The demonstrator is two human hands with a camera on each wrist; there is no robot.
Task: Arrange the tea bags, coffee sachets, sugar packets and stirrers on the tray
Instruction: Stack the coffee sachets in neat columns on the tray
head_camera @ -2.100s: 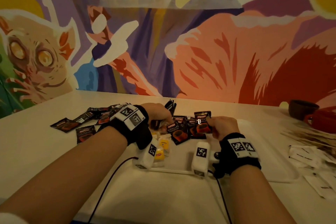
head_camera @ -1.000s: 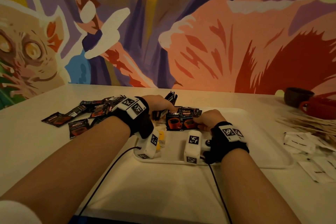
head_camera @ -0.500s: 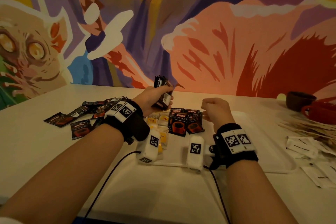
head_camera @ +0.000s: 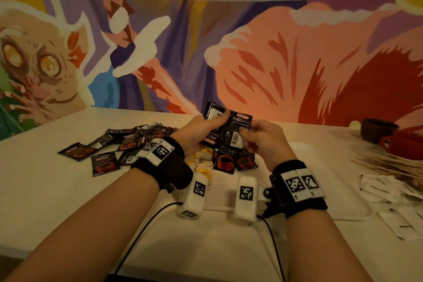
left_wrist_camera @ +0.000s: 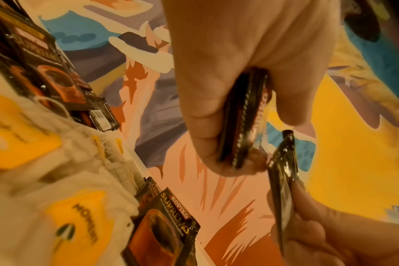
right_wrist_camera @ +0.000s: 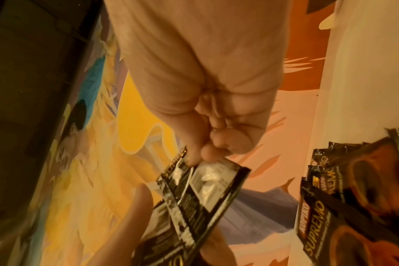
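Above the white tray [head_camera: 320, 201], my left hand [head_camera: 206, 130] grips a small stack of black coffee sachets [left_wrist_camera: 241, 126]. My right hand [head_camera: 246, 131] pinches the corner of one "Supremo" sachet [head_camera: 240, 123] at the front of that stack; its back side [right_wrist_camera: 205, 189] shows in the right wrist view. A few coffee sachets [head_camera: 226, 160] lie overlapped on the tray below the hands. To their left lie tea bags [head_camera: 203, 158] with yellow tags [left_wrist_camera: 57, 162]. Several more sachets [head_camera: 109, 144] lie loose on the table to the left of the tray.
Wooden stirrers [head_camera: 384, 165] and white sugar packets [head_camera: 389, 190] lie on the table to the right of the tray. A dark cup [head_camera: 375, 130] and a red cup [head_camera: 402, 144] stand at the far right. A painted wall rises behind the table.
My left hand has lifted its stack of sachets up off the tray. My right hand left the sachets laid on the tray, rose to the stack and pinched one sachet.
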